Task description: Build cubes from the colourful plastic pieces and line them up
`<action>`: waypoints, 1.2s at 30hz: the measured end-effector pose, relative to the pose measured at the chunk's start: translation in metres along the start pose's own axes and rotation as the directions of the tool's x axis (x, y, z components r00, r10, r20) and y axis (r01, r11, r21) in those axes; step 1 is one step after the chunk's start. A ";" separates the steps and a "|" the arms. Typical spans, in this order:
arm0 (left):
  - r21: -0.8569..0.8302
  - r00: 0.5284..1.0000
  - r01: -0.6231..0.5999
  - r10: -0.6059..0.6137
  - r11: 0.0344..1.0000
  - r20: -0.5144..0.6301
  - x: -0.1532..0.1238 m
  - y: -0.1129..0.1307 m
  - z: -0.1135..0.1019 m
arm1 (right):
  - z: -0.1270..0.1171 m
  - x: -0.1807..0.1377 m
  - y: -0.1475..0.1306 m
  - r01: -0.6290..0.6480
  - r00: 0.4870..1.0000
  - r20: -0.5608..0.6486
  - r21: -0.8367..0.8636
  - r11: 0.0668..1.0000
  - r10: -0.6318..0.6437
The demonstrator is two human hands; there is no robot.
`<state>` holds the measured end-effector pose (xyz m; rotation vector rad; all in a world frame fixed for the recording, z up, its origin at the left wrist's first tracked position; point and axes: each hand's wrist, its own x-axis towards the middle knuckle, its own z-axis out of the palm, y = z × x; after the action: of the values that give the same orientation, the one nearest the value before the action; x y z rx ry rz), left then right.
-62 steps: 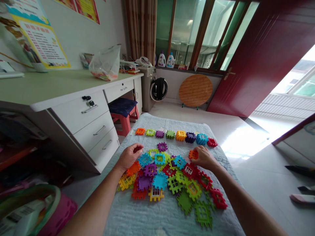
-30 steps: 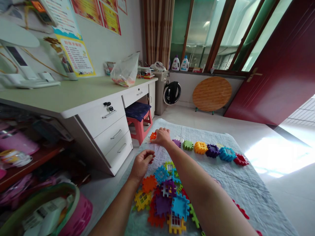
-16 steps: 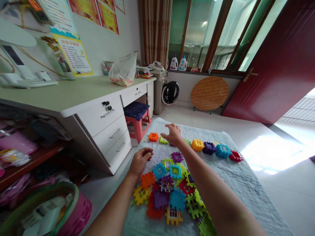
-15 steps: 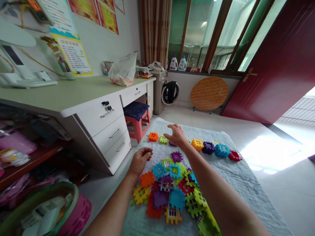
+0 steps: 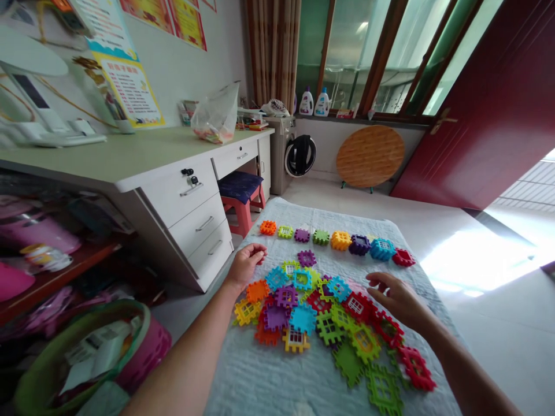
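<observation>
My left hand (image 5: 248,267) hovers by the pile's left edge, its fingers curled together with nothing visible in them. Over the right of the pile is my right hand (image 5: 392,296), fingers apart and holding nothing, closest to a red interlocking tile (image 5: 361,306). The loose pile of notched plastic tiles includes a purple tile (image 5: 276,317), a blue tile (image 5: 303,318), an orange tile (image 5: 257,290) and a green tile (image 5: 348,363). Beyond it runs a row of small stacks, from an orange stack (image 5: 267,227) through a green stack (image 5: 321,236) to a red stack (image 5: 403,257).
A pale blue cloth (image 5: 255,381) covers the low table. To the left stand a white desk (image 5: 191,225), a pink stool (image 5: 244,216) and a pink-green bin (image 5: 151,346). A round wooden tabletop (image 5: 370,156) leans on the far wall beside a red door (image 5: 451,110).
My right hand has moved back from the far row to the pile's right side, uncovering the green stack and the red tiles. My left hand stays near the pile's left edge.
</observation>
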<state>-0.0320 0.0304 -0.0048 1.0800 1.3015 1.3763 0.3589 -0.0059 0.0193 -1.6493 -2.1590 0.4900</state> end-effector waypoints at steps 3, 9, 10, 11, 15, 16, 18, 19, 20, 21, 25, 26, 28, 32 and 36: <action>0.019 1.000 -0.004 0.004 1.000 -0.001 -0.002 0.002 0.001 | 0.014 -0.003 0.012 -0.038 0.999 -0.037 0.025 0.999 0.039; 0.057 1.000 -0.001 0.000 0.998 0.030 -0.001 0.001 0.002 | 0.021 0.000 0.017 -0.065 0.993 -0.095 0.056 0.996 0.070; 0.056 0.999 -0.001 -0.001 0.998 0.039 -0.001 0.001 0.002 | 0.021 -0.001 0.017 -0.066 0.992 -0.103 0.051 0.996 0.071; 0.053 0.999 -0.002 -0.001 0.999 0.048 -0.001 0.001 0.002 | 0.021 -0.001 0.017 -0.065 0.991 -0.112 0.047 0.997 0.070; 0.099 0.993 -0.010 -0.001 0.995 0.116 -0.003 0.009 -0.005 | 0.023 -0.004 0.018 -0.042 0.991 -0.128 0.031 0.999 0.046; 0.142 0.988 -0.023 0.000 0.990 0.155 -0.005 0.014 -0.009 | 0.024 -0.004 0.018 -0.039 0.991 -0.128 0.026 0.999 0.042; 0.260 0.965 -0.066 -0.005 0.963 0.262 -0.011 0.025 -0.019 | 0.024 -0.005 0.018 -0.036 0.991 -0.131 0.017 0.999 0.037; 0.326 0.945 -0.098 -0.015 0.940 0.326 -0.014 0.030 -0.024 | 0.024 -0.005 0.019 -0.032 0.990 -0.133 0.013 0.999 0.034; 0.390 0.921 -0.125 -0.039 0.912 0.388 -0.018 0.036 -0.029 | 0.024 -0.005 0.019 -0.029 0.991 -0.134 0.010 1.000 0.030; 0.441 0.892 -0.152 -0.070 0.885 0.448 -0.021 0.040 -0.033 | 0.024 -0.005 0.019 -0.027 0.991 -0.132 0.006 1.000 0.027; 0.540 0.805 -0.238 -0.148 0.807 0.575 -0.030 0.046 -0.038 | 0.025 -0.006 0.021 -0.031 0.993 -0.112 -0.005 1.000 0.030; 0.552 0.798 -0.262 -0.144 0.791 0.585 -0.031 0.045 -0.036 | 0.025 -0.006 0.021 -0.033 0.993 -0.113 -0.005 0.999 0.032; 0.580 0.792 -0.316 -0.127 0.751 0.597 -0.030 0.044 -0.033 | 0.024 -0.006 0.019 -0.036 0.992 -0.120 -0.005 0.999 0.035; 0.628 0.804 -0.306 -0.159 0.715 0.573 -0.031 0.048 -0.028 | 0.023 -0.007 0.016 -0.031 0.989 -0.148 -0.012 0.999 0.029; 0.634 0.844 -0.215 -0.185 0.743 0.503 -0.032 0.051 -0.027 | 0.022 -0.007 0.014 -0.012 0.987 -0.159 -0.012 1.000 0.010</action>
<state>-0.0554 -0.0063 0.0450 1.8177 1.3666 0.4820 0.3615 -0.0102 -0.0068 -1.6481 -2.0423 0.3356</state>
